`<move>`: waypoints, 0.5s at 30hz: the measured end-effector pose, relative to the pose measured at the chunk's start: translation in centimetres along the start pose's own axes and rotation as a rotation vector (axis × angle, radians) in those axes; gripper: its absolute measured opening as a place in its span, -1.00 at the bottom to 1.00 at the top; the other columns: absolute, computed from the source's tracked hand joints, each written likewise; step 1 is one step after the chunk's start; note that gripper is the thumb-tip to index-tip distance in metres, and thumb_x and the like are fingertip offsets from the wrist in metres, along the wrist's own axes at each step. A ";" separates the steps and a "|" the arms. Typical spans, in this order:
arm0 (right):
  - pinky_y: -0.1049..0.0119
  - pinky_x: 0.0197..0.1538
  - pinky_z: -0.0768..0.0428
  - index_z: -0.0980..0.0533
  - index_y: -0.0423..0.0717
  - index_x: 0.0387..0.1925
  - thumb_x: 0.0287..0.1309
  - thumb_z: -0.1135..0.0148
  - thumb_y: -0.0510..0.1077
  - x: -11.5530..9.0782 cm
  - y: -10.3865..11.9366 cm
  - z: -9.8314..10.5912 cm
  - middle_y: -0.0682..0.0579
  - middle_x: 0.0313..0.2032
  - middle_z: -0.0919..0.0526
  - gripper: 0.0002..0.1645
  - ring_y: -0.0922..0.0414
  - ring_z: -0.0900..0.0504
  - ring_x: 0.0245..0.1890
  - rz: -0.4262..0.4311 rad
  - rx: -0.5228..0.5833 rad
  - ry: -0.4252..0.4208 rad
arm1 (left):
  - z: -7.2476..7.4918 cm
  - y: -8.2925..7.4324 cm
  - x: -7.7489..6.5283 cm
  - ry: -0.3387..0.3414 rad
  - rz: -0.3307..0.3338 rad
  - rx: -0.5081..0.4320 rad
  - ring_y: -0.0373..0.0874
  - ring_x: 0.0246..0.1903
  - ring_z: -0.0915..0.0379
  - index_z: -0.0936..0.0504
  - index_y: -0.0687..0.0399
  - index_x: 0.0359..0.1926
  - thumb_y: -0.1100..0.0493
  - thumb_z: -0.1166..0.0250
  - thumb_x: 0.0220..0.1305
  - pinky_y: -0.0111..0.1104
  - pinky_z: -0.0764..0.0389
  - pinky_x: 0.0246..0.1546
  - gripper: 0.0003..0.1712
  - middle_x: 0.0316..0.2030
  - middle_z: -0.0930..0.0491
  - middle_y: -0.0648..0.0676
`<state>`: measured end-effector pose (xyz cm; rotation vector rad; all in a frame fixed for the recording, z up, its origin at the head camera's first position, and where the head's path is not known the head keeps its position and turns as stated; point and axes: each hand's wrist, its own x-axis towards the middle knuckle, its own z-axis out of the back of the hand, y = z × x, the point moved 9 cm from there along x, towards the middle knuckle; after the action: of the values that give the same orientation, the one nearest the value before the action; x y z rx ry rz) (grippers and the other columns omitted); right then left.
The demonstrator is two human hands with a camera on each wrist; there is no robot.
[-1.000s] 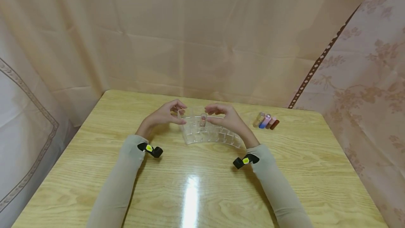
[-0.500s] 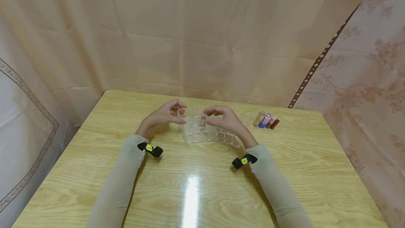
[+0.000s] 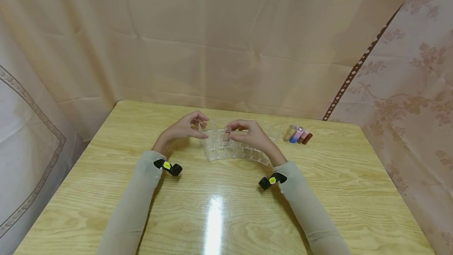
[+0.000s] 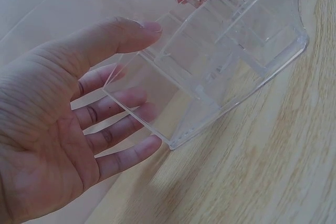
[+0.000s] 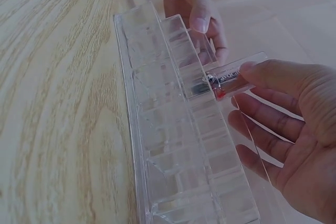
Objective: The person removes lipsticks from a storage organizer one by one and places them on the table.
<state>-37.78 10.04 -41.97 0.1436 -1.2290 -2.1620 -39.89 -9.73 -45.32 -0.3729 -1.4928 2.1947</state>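
Observation:
A clear stepped acrylic lipstick organizer (image 3: 221, 153) with rows of compartments stands on the table. My left hand (image 3: 184, 126) is at its left end; in the left wrist view the thumb lies in front of the clear end wall (image 4: 152, 103) and the fingers curl behind it. Between thumb and fingers, my right hand (image 3: 252, 133) pinches a clear lipstick tube (image 5: 231, 78) with dark lettering and a bit of red. The tube's lower end sits in an upper-row compartment near the organizer's left part, partly seen through the plastic.
Several lip colour tubes (image 3: 296, 135) lie side by side on the wooden table (image 3: 177, 215), right of the organizer: clear-gold, pink-and-blue, pinkish and dark red. A beige curtain (image 3: 212, 50) hangs behind the table, and a floral cloth (image 3: 417, 89) is at the right.
My right hand has moved slightly left, and its thumb and fingers have closed on the lipstick tube standing in the organizer. My left hand has stayed in place.

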 end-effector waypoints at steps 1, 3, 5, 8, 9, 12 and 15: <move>0.07 0.16 -0.57 -0.70 -0.05 -0.03 0.25 -0.42 -0.18 0.0 0.0 0.0 0.00 -0.04 -0.77 -0.75 0.09 -0.68 0.01 0.001 0.000 0.000 | 0.0 0.0 0.0 0.000 0.000 0.000 0.17 0.12 -0.45 -0.41 0.38 0.22 0.36 -0.52 0.11 -0.09 -0.56 0.13 -0.31 0.08 -0.51 0.34; 0.06 0.16 -0.57 -0.70 -0.05 -0.04 0.25 -0.41 -0.18 -0.1 0.1 0.0 0.00 -0.04 -0.77 -0.76 0.09 -0.69 0.00 0.003 -0.002 -0.001 | 0.0 0.0 0.0 0.000 0.002 0.002 0.17 0.12 -0.45 -0.41 0.37 0.23 0.35 -0.52 0.11 -0.09 -0.56 0.14 -0.31 0.08 -0.51 0.33; 0.05 0.16 -0.58 -0.70 -0.06 -0.04 0.25 -0.42 -0.19 -0.1 0.1 0.0 -0.01 -0.04 -0.78 -0.75 0.08 -0.69 0.00 0.005 0.000 -0.003 | 0.0 0.0 0.0 0.000 0.002 0.002 0.18 0.12 -0.45 -0.41 0.38 0.23 0.36 -0.52 0.11 -0.08 -0.56 0.14 -0.30 0.08 -0.51 0.33; 0.04 0.16 -0.58 -0.71 -0.09 -0.04 0.24 -0.42 -0.19 -0.1 0.3 0.0 -0.03 -0.05 -0.78 -0.74 0.06 -0.69 -0.01 0.005 0.000 -0.006 | 0.0 0.0 0.0 0.000 -0.001 0.003 0.18 0.13 -0.45 -0.40 0.38 0.23 0.35 -0.52 0.11 -0.08 -0.56 0.15 -0.30 0.08 -0.51 0.34; 0.03 0.17 -0.58 -0.71 -0.09 -0.04 0.23 -0.43 -0.20 -0.1 0.3 0.0 -0.04 -0.05 -0.78 -0.74 0.06 -0.69 -0.01 0.003 0.002 -0.009 | 0.0 0.0 0.0 0.000 -0.003 0.003 0.18 0.13 -0.45 -0.40 0.38 0.23 0.35 -0.52 0.11 -0.08 -0.56 0.15 -0.30 0.08 -0.50 0.34; 0.03 0.17 -0.58 -0.71 -0.11 -0.04 0.22 -0.44 -0.20 -0.1 0.4 0.0 -0.06 -0.06 -0.78 -0.74 0.04 -0.69 -0.01 -0.008 0.009 -0.014 | 0.0 0.0 0.0 0.000 -0.011 0.006 0.18 0.13 -0.45 -0.40 0.39 0.23 0.35 -0.51 0.12 -0.10 -0.57 0.14 -0.31 0.08 -0.51 0.33; 0.00 0.19 -0.58 -0.72 -0.12 -0.05 0.21 -0.45 -0.20 0.0 0.4 0.0 -0.07 -0.06 -0.77 -0.74 0.01 -0.69 0.00 -0.022 0.021 -0.019 | 0.0 0.1 0.0 0.001 -0.015 0.008 0.17 0.13 -0.45 -0.39 0.39 0.23 0.34 -0.51 0.13 -0.11 -0.57 0.13 -0.31 0.08 -0.51 0.33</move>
<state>-37.58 9.95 -41.68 0.1467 -1.2665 -2.1741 -39.88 -9.76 -45.40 -0.3590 -1.4815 2.1880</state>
